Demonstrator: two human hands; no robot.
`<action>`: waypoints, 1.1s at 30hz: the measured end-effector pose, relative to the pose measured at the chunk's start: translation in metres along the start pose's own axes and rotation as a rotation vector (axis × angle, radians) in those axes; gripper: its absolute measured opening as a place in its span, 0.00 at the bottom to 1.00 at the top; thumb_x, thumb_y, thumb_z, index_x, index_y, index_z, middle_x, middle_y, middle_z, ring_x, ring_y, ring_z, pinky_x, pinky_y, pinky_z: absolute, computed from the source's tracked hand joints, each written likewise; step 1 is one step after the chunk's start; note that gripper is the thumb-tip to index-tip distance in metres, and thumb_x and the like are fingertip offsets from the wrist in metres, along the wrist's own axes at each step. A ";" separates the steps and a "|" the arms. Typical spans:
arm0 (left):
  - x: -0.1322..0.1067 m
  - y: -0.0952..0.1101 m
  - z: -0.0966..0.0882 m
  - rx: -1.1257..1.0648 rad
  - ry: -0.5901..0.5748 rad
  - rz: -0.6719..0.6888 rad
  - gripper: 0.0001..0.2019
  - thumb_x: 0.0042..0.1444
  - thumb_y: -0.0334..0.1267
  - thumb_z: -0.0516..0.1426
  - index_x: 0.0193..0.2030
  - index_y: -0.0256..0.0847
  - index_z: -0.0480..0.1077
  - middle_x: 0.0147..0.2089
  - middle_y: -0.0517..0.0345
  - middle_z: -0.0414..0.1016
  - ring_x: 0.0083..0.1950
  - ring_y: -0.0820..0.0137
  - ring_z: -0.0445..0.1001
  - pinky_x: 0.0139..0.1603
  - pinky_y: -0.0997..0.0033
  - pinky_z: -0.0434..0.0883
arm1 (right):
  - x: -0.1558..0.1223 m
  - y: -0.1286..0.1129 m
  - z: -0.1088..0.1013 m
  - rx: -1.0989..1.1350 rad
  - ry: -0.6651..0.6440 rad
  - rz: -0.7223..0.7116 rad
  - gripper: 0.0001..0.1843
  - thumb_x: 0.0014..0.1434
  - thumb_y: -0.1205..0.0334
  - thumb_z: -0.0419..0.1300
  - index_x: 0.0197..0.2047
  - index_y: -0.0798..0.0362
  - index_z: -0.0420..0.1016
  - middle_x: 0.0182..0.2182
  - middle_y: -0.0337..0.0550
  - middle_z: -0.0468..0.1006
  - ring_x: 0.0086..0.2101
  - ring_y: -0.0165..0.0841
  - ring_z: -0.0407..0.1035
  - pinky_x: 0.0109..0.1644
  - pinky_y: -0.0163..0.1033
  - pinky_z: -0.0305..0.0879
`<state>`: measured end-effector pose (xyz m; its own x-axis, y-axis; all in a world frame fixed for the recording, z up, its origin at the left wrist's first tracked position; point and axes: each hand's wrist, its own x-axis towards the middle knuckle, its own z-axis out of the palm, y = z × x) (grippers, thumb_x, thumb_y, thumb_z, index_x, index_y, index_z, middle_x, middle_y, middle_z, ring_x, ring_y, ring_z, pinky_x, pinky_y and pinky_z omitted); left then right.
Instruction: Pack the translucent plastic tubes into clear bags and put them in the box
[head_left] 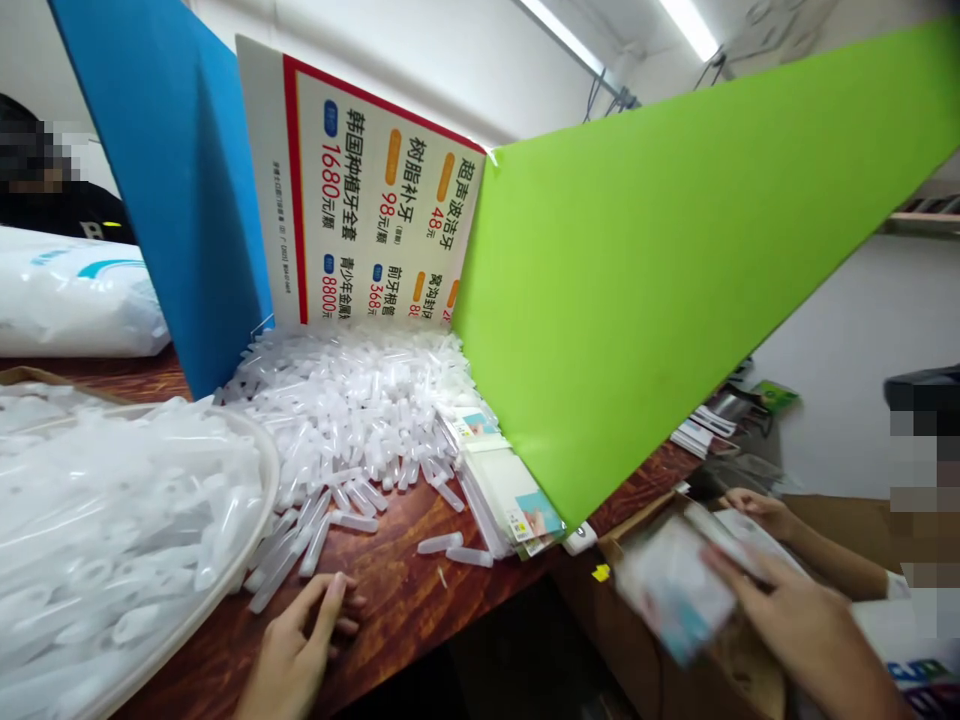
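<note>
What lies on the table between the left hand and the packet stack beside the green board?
In the head view, two whitish tubes and a thin pale scrap lie there, nearer the packet stack; bare wood shows nearer the left hand.

White price panel, standing on the surface toward its far edge: Chinese dental price list, read sideways. Legible entries:
- 超声波洁牙, 48元.
- 树脂补牙, 98元/颗.
- 韩国种植牙全套, 1680元/颗.
- 前牙根管, 368元.
- 青少年金属 (remainder hidden), 8800元.
- 窝沟封, cut off; price begins 8.

Badges and margin line: too small to read with certainty.

Black garment, beyond the surface's left edge: one white letter, B or R.

Bundled packs, at the surface's near edge: label print too small.

Held pack: blurred, illegible.

White bag, surface's left edge: blue print, illegible.
</note>
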<state>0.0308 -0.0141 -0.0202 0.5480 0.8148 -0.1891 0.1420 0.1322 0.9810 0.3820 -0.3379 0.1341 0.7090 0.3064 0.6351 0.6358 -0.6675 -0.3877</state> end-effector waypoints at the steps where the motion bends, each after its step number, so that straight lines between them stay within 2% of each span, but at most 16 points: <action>1: -0.001 0.000 0.000 0.020 -0.002 0.000 0.28 0.54 0.68 0.57 0.39 0.41 0.76 0.38 0.50 0.83 0.36 0.60 0.80 0.35 0.68 0.75 | 0.002 -0.002 0.004 -0.040 0.094 0.020 0.27 0.48 0.30 0.63 0.29 0.47 0.83 0.21 0.53 0.80 0.23 0.45 0.74 0.26 0.47 0.64; 2: -0.002 -0.001 0.000 0.035 -0.004 0.000 0.28 0.55 0.67 0.57 0.39 0.41 0.76 0.37 0.51 0.83 0.36 0.61 0.80 0.35 0.68 0.74 | -0.001 -0.006 0.010 -0.030 0.107 0.026 0.28 0.53 0.30 0.60 0.34 0.48 0.84 0.25 0.55 0.82 0.27 0.46 0.76 0.29 0.48 0.66; 4: -0.003 -0.003 -0.001 0.045 -0.013 -0.003 0.27 0.56 0.67 0.56 0.38 0.42 0.76 0.36 0.52 0.83 0.37 0.60 0.80 0.36 0.68 0.74 | -0.016 -0.019 0.026 0.076 0.024 0.004 0.25 0.59 0.34 0.58 0.39 0.46 0.83 0.31 0.53 0.84 0.32 0.46 0.79 0.33 0.48 0.69; 7: -0.005 -0.004 -0.001 0.032 -0.020 0.009 0.26 0.57 0.66 0.56 0.37 0.42 0.75 0.37 0.53 0.82 0.37 0.61 0.80 0.36 0.69 0.74 | -0.048 -0.040 0.057 0.227 -0.161 -0.090 0.15 0.63 0.45 0.60 0.38 0.44 0.82 0.32 0.45 0.85 0.32 0.42 0.80 0.37 0.45 0.74; 10: -0.008 0.000 0.000 0.037 -0.022 0.027 0.25 0.58 0.65 0.56 0.36 0.42 0.74 0.35 0.54 0.82 0.35 0.62 0.79 0.34 0.70 0.73 | -0.065 -0.060 0.090 0.289 -0.282 -0.313 0.11 0.65 0.53 0.59 0.44 0.45 0.82 0.40 0.44 0.85 0.39 0.42 0.80 0.45 0.44 0.77; 13: -0.010 0.005 0.002 0.062 -0.022 0.049 0.24 0.60 0.63 0.55 0.35 0.42 0.74 0.32 0.56 0.79 0.33 0.64 0.77 0.34 0.71 0.71 | -0.065 -0.072 0.118 0.222 -0.334 -0.510 0.19 0.66 0.61 0.56 0.58 0.46 0.77 0.53 0.46 0.81 0.50 0.43 0.78 0.53 0.47 0.77; 15: -0.010 0.007 0.003 0.072 -0.022 0.055 0.23 0.61 0.62 0.55 0.34 0.42 0.74 0.31 0.57 0.79 0.33 0.64 0.76 0.35 0.72 0.71 | -0.062 -0.073 0.130 0.157 -0.317 -0.596 0.21 0.66 0.66 0.54 0.60 0.46 0.76 0.54 0.46 0.81 0.50 0.42 0.78 0.54 0.47 0.77; 19: -0.011 0.007 0.010 0.031 0.001 0.041 0.23 0.60 0.62 0.56 0.35 0.42 0.76 0.31 0.57 0.79 0.33 0.64 0.77 0.36 0.72 0.71 | -0.062 -0.065 0.136 0.116 -0.227 -0.677 0.16 0.66 0.67 0.56 0.54 0.50 0.80 0.49 0.47 0.84 0.45 0.42 0.81 0.52 0.48 0.79; 23: -0.016 0.013 0.042 -0.162 -0.068 0.006 0.29 0.59 0.66 0.55 0.41 0.39 0.78 0.36 0.50 0.83 0.35 0.62 0.79 0.36 0.69 0.75 | -0.078 -0.077 0.135 0.101 0.084 -0.535 0.13 0.64 0.67 0.63 0.50 0.48 0.82 0.40 0.46 0.87 0.36 0.42 0.82 0.44 0.48 0.79; 24: -0.017 0.015 0.053 -0.244 -0.111 -0.005 0.31 0.58 0.67 0.55 0.46 0.39 0.78 0.40 0.48 0.84 0.38 0.61 0.80 0.39 0.67 0.76 | -0.085 -0.087 0.136 0.124 0.136 -0.540 0.15 0.63 0.68 0.64 0.52 0.46 0.81 0.39 0.45 0.87 0.34 0.42 0.82 0.41 0.46 0.79; 25: -0.017 0.017 0.062 -0.338 -0.157 -0.023 0.33 0.57 0.69 0.55 0.50 0.39 0.77 0.45 0.46 0.84 0.42 0.59 0.81 0.43 0.65 0.77 | -0.093 -0.098 0.137 0.178 0.128 -0.613 0.19 0.63 0.69 0.63 0.55 0.44 0.79 0.40 0.45 0.87 0.34 0.41 0.82 0.38 0.45 0.79; 27: -0.013 0.020 0.075 -0.488 -0.170 -0.100 0.38 0.52 0.71 0.57 0.54 0.37 0.75 0.49 0.43 0.83 0.46 0.56 0.81 0.47 0.61 0.78 | -0.108 -0.123 0.141 0.343 -0.077 -0.895 0.24 0.64 0.69 0.61 0.62 0.44 0.74 0.44 0.45 0.86 0.35 0.39 0.81 0.36 0.41 0.79; 29: -0.007 0.021 0.074 -0.522 -0.055 -0.177 0.39 0.47 0.72 0.61 0.50 0.35 0.75 0.44 0.43 0.84 0.42 0.54 0.82 0.43 0.61 0.79 | -0.119 -0.142 0.146 0.468 -0.340 -1.097 0.26 0.66 0.68 0.60 0.66 0.46 0.70 0.49 0.47 0.84 0.38 0.39 0.80 0.38 0.41 0.79; 30: -0.004 0.020 0.068 -0.494 0.026 -0.199 0.39 0.46 0.71 0.62 0.48 0.34 0.75 0.41 0.45 0.85 0.38 0.55 0.82 0.39 0.62 0.79 | -0.121 -0.147 0.150 0.474 -0.412 -1.084 0.26 0.66 0.68 0.59 0.66 0.47 0.69 0.50 0.49 0.83 0.40 0.40 0.80 0.41 0.42 0.79; 31: 0.000 0.019 0.059 -0.448 0.099 -0.204 0.38 0.44 0.70 0.64 0.46 0.34 0.75 0.38 0.46 0.85 0.34 0.56 0.81 0.35 0.63 0.78 | -0.122 -0.149 0.154 0.441 -0.433 -0.998 0.26 0.66 0.69 0.59 0.66 0.48 0.69 0.51 0.50 0.83 0.42 0.41 0.79 0.44 0.44 0.79; 33: 0.003 0.017 0.038 -0.356 0.152 -0.192 0.35 0.45 0.68 0.65 0.45 0.35 0.75 0.36 0.49 0.84 0.30 0.59 0.80 0.31 0.65 0.77 | -0.120 -0.146 0.163 0.330 -0.392 -0.763 0.22 0.67 0.68 0.57 0.63 0.50 0.72 0.48 0.52 0.82 0.45 0.43 0.78 0.47 0.48 0.78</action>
<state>0.0663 -0.0306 -0.0059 0.4075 0.8271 -0.3871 -0.0783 0.4540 0.8876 0.2544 -0.1664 0.0055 0.0757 0.8329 0.5482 0.9860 0.0194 -0.1656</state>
